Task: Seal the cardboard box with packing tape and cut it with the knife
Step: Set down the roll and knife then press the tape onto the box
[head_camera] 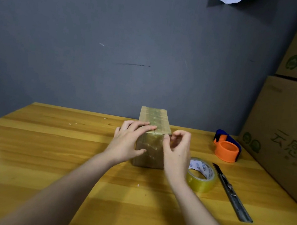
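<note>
A small cardboard box (pixel 155 119) stands on the wooden table (pixel 45 155), its top and front face covered with shiny clear tape. My left hand (pixel 129 141) lies on the box's near left corner, fingers flat on the top and thumb on the front face. My right hand (pixel 177 149) hovers at the near right corner with fingers curled, thumb and fingertips pinched at the box's edge. A roll of clear packing tape (pixel 201 175) lies flat to the right of the box. Beside it lies a long utility knife (pixel 231 191), blade pointing away.
An orange and blue tape dispenser (pixel 226 146) sits at the back right. Large printed cardboard cartons (pixel 288 125) are stacked along the right edge. A dark grey wall (pixel 114 52) rises right behind the table.
</note>
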Tool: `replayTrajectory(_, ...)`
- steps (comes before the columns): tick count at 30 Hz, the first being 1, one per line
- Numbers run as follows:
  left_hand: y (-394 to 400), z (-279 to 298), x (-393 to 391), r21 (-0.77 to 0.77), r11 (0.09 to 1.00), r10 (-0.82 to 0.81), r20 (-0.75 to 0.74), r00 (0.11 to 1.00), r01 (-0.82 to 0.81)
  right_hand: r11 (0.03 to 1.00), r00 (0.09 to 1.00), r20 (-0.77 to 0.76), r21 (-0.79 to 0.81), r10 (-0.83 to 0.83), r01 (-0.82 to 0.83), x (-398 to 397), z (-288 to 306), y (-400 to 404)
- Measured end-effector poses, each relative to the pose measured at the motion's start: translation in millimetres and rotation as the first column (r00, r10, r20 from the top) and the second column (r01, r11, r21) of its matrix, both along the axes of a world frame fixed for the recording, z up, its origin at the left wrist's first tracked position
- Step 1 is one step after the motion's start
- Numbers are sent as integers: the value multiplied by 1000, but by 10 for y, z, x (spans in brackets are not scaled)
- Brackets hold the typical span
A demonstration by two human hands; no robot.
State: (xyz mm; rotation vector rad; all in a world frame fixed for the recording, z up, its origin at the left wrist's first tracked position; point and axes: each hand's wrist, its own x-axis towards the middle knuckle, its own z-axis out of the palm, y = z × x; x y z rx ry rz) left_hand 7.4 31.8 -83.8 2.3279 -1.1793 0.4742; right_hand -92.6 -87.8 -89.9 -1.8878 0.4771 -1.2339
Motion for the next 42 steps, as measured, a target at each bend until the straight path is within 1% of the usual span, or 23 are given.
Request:
replayTrajectory(1,7,5,-1,-6,1000,0,-10,1000,0,996,999,-35,-88,10,-13,27,8,-65)
replayTrajectory(2,8,18,-7,-27,1000,3,-32,999,-4,984,994,-108,-170,32,-50,67,12,-143)
replayTrajectory(3,-5,31,-14,-57,998,10,-61,998,-14,968,979,-198,-229,56,-102,112,19,-217)
replayTrajectory(4,-26,46,-27,-87,996,26,-85,996,-33,956,955,-283,-247,85,-159,146,30,-275)
replayTrajectory(5,-59,55,-40,-112,992,45,-98,994,-56,951,930,-344,-222,130,-215,173,29,-323)
replayTrajectory(6,-99,61,-58,-135,988,62,-105,993,-76,950,908,-368,-156,199,-272,187,18,-359)
replayTrajectory(8,-179,48,-92,-178,979,71,-133,989,-94,933,881,-330,3,340,-359,172,-6,-385)
replayTrajectory(9,-213,16,-103,-197,976,65,-155,986,-96,921,875,-296,50,382,-385,157,-14,-386)
replayTrajectory(10,-242,-22,-118,-221,971,54,-184,982,-95,913,871,-277,75,405,-401,145,-21,-389)
replayTrajectory(12,-278,-77,-179,-322,942,-8,-290,957,-90,902,860,-276,95,430,-421,118,-20,-385)
replayTrajectory(14,-291,-69,-258,-418,906,-104,-381,919,-70,907,857,-300,83,418,-413,91,0,-384)
replayTrajectory(15,-293,-55,-289,-434,899,-129,-395,909,-61,914,860,-315,73,401,-399,71,11,-386)
replayTrajectory(17,-279,-30,-331,-430,900,-123,-395,910,-65,930,868,-347,39,355,-365,20,29,-383)
replayTrajectory(20,-230,4,-417,-394,914,-67,-391,918,-101,955,883,-392,-33,258,-294,-87,55,-348)
replayTrajectory(23,-159,-32,-506,-382,919,-58,-372,926,-95,958,897,-389,-104,208,-268,-239,32,-294)
replayTrajectory(28,-116,-106,-609,-363,928,-39,-315,948,-82,957,920,-338,-132,200,-257,-373,-84,-227)
replayTrajectory(31,-108,-140,-567,-339,937,-2,-253,967,-87,944,907,-362,-161,214,-287,-356,-154,-243)
replayTrajectory(34,-86,-190,-494,-337,939,7,-191,982,-72,936,886,-394,-142,245,-322,-336,-190,-288)
replayTrajectory(39,-73,-264,-438,-369,928,-28,-194,981,-46,911,851,-438,-148,289,-385,-342,-204,-348)
replayTrajectory(42,-59,-300,-401,-362,932,-45,-208,977,-34,901,839,-455,-155,300,-406,-331,-206,-372)
